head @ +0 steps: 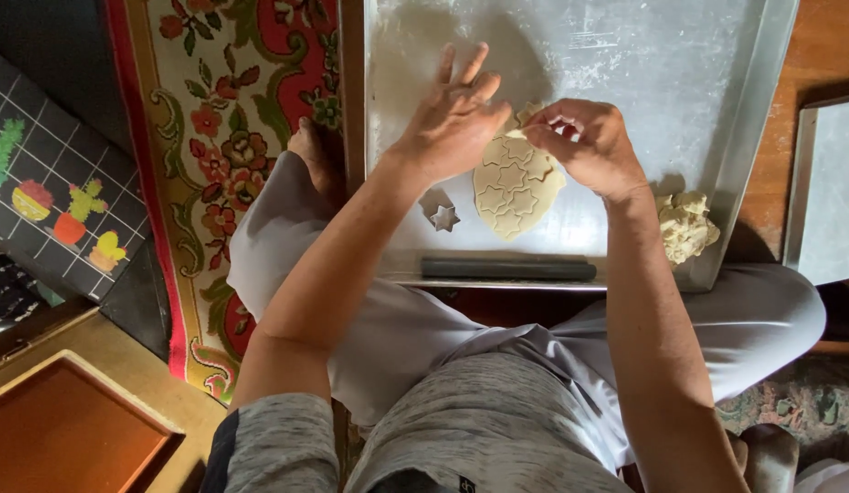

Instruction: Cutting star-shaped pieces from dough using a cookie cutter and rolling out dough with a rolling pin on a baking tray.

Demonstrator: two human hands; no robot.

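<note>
I cannot see what my right hand (584, 146) pinches: the fingertips are curled together at the top edge of the rolled dough sheet (516, 187), and they hide that corner. My left hand (453, 123) lies flat with the fingers spread, its palm covering the upper left edge of the dough. The dough lies on the metal tray (643, 64), which is cut off at the top of the view. The tray surface is grey and dusted with flour, with much free room above and right of the dough. The dough is pale, thin, and marked with star outlines. Left of it lies a small star cutter (443, 217), below it a dark rolling pin (508, 268), and right of it a rough dough lump (685, 226) near the tray rim.
</note>
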